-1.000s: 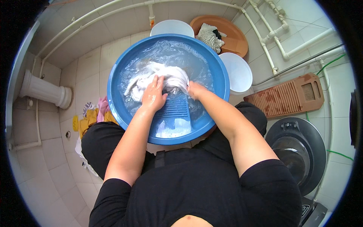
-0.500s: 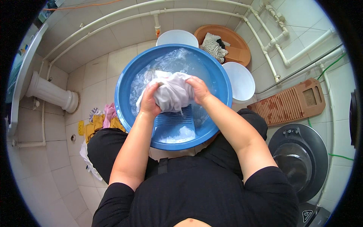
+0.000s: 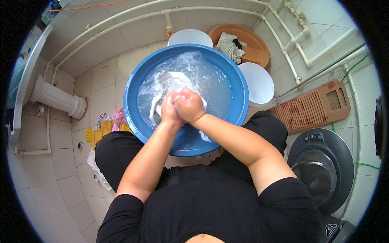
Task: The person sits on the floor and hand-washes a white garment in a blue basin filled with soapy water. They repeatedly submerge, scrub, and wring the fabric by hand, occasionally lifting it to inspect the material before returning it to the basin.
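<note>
A wet white garment (image 3: 180, 79) lies partly in the cloudy water of a big blue basin (image 3: 133, 118) between my knees. My left hand (image 3: 171, 110) and my right hand (image 3: 189, 106) are pressed together over it, both closed on bunched cloth. One end of the cloth spreads beyond my hands in the water, and another bit shows below my right wrist. The fingers are partly hidden by the backs of the hands. My forearms cover much of the ridged near side of the basin.
Behind stand a white bucket (image 3: 190, 37) and a brown basin (image 3: 259, 50) with striped cloth (image 3: 229, 49). To the right are another white bucket (image 3: 256, 83), a brown washboard (image 3: 310, 107) and a dark, round-lidded appliance (image 3: 320, 170). Yellow and pink clothes (image 3: 106, 128) lie left on the tiles.
My hands have come together and lowered toward the near middle of the basin. The garment, held up and spread between them before, is now bunched in them and trails in the water.
</note>
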Demonstrator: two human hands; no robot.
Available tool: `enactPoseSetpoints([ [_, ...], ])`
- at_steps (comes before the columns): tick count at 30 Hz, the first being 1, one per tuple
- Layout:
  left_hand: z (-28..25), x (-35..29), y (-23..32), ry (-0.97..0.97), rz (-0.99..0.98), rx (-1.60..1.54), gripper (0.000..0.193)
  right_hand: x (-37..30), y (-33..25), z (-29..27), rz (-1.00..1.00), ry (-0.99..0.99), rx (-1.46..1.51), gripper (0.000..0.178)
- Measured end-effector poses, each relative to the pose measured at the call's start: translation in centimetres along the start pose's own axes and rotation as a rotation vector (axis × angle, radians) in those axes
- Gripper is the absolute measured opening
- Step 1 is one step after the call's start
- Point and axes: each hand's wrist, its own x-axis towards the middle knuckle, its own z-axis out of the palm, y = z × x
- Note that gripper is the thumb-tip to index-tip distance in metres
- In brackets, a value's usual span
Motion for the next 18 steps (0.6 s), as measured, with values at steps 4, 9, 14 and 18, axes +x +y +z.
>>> enactPoseSetpoints([
  [4,-2.3,0.8,0.7,-0.141,-0.069,0.012,0.031,-2.1,-3.0,0.2,-0.216,-0.222,-0.126,0.017],
  [9,4.1,-4.0,0.5,0.076,-0.098,0.112,0.029,1.6,5.3,-1.3,0.291,-0.015,0.013,0.02],
  [14,-1.4,-0.3,1.2,0.037,-0.094,0.016,0.027,-1.7,-1.0,0.6,0.08,-0.138,0.074,0.02],
  [18,1.3,-1.4,1.9,0.08,-0.257,-0.017,0.028,-1.3,0.2,0.4,-0.139,-0.109,-0.053,0.019],
])
